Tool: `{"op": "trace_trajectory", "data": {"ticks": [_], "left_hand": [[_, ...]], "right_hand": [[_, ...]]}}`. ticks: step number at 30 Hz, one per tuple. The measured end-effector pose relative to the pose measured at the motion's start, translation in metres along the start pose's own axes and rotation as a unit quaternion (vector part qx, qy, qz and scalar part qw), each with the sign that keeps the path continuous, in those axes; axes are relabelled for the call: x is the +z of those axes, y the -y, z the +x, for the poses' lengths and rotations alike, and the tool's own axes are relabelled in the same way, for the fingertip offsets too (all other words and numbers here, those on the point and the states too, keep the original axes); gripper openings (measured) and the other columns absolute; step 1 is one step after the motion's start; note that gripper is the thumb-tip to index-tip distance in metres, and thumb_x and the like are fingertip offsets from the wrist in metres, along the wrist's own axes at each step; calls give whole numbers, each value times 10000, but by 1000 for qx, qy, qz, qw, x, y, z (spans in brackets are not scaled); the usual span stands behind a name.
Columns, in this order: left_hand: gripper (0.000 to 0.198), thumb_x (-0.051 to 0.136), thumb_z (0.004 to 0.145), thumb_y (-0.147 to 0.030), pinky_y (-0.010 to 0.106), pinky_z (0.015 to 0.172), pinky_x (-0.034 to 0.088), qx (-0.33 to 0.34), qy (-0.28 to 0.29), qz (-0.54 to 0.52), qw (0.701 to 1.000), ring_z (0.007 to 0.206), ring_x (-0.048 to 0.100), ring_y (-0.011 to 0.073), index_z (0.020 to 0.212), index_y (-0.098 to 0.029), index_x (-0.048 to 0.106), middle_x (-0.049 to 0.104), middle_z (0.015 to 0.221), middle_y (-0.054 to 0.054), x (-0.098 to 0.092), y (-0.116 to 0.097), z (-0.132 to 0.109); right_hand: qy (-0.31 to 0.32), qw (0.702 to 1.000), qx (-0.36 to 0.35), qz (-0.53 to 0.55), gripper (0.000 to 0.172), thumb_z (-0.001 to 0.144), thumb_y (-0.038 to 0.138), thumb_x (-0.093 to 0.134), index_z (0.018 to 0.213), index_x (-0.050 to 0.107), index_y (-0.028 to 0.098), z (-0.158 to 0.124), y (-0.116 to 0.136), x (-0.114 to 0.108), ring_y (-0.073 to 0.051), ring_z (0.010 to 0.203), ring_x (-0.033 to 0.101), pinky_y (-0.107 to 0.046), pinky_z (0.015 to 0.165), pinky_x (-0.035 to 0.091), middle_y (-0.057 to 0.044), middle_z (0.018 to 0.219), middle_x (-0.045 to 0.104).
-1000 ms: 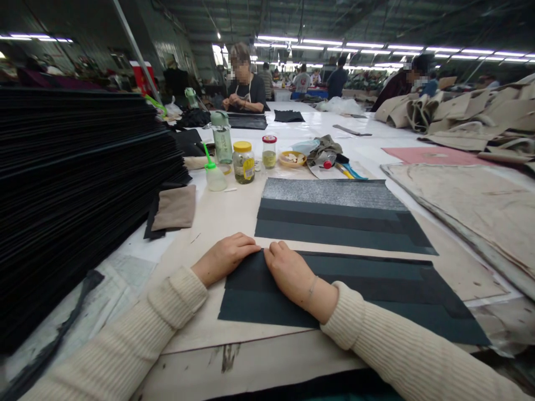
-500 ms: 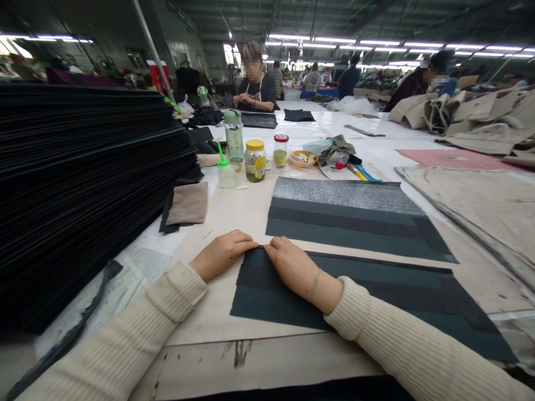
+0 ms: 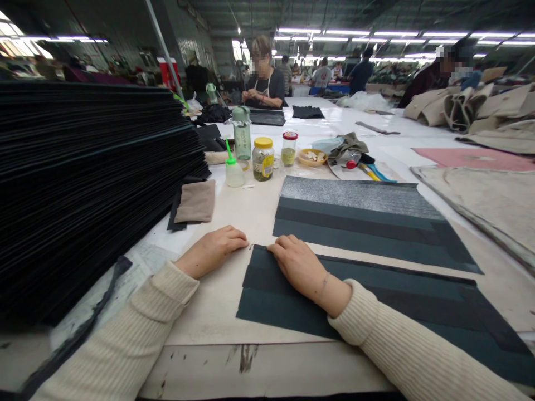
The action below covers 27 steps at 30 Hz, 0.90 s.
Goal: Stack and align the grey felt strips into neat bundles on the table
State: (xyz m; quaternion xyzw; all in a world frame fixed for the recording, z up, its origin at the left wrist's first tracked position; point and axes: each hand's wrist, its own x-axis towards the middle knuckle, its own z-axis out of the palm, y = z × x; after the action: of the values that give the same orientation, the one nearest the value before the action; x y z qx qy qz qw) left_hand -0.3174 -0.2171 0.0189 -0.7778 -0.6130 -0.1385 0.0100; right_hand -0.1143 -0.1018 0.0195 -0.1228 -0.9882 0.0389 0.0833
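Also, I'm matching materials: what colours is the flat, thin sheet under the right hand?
Thin sheet: dark teal with blackish bands, head view.

1 camera, worn on the head, is looking forward and down across the table (image 3: pixel 309 125), viewing the left hand (image 3: pixel 213 250) and right hand (image 3: pixel 303 270) from close above. Its upper part is reaching to ceiling lights (image 3: pixel 299 31), the dim far rows probably lying well away.
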Motion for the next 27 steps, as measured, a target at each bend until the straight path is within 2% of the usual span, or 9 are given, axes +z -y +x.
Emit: {"op": "trace_trajectory", "data": {"ticks": [3, 6, 9, 12, 17, 21, 27], "left_hand": [[243, 396, 854, -146, 298, 837, 441, -62, -63, -50, 995, 918, 545, 147, 926, -180, 626, 629, 955, 43, 5, 1, 3], [224, 411, 865, -204, 299, 837, 439, -109, -105, -106, 983, 920, 547, 148, 983, -167, 596, 625, 962, 53, 13, -9, 13], [211, 449, 855, -262, 304, 839, 432, -93, -83, -132, 983, 929, 538, 157, 979, -179, 597, 616, 974, 54, 18, -23, 23], [179, 465, 847, -265, 305, 832, 424, -58, -57, -136, 987, 908, 526, 160, 914, -184, 609, 607, 933, 49, 21, -32, 28], [181, 447, 853, -292, 289, 772, 428, -83, -45, -162, 982, 829, 529, 155, 845, -183, 590, 598, 833, 32, 19, -33, 26], [207, 437, 850, -330, 285, 768, 424, -115, -35, -175, 977, 815, 539, 159, 848, -187, 586, 602, 834, 30, 15, -32, 23], [225, 437, 838, -356, 270, 748, 429, -139, -45, -184, 972, 801, 559, 161, 845, -191, 590, 610, 837, 30, 17, -25, 20]], "right_hand": [[-9, 998, 51, 31, 132, 846, 256, 484, 905, 561, 166, 1, -7, 0, -184, 840, 464, -296, 704, 358, -61, 878, 542], [-4, 993, 84, 84, 148, 793, 300, 568, 837, 553, 159, 3, -15, 1, -170, 825, 481, -286, 704, 348, -47, 855, 547], [-6, 987, 87, 138, 128, 767, 267, 601, 802, 550, 155, 5, -19, 2, -145, 768, 493, -264, 687, 350, -23, 799, 556], [-13, 984, 60, 169, 97, 786, 230, 576, 837, 570, 148, 6, -20, 3, -127, 754, 506, -242, 685, 362, -20, 783, 566], [12, 986, 28, 163, 199, 847, 290, 486, 850, 627, 149, -7, -32, -6, -130, 751, 536, -237, 697, 392, -49, 819, 580], [20, 984, 38, 170, 274, 873, 337, 424, 878, 637, 165, -54, -72, -25, -143, 768, 553, -250, 729, 415, -54, 840, 590], [40, 976, 162, 141, 359, 864, 447, 377, 938, 621, 195, -179, -176, -52, -183, 832, 566, -310, 784, 433, -64, 896, 596]]}}
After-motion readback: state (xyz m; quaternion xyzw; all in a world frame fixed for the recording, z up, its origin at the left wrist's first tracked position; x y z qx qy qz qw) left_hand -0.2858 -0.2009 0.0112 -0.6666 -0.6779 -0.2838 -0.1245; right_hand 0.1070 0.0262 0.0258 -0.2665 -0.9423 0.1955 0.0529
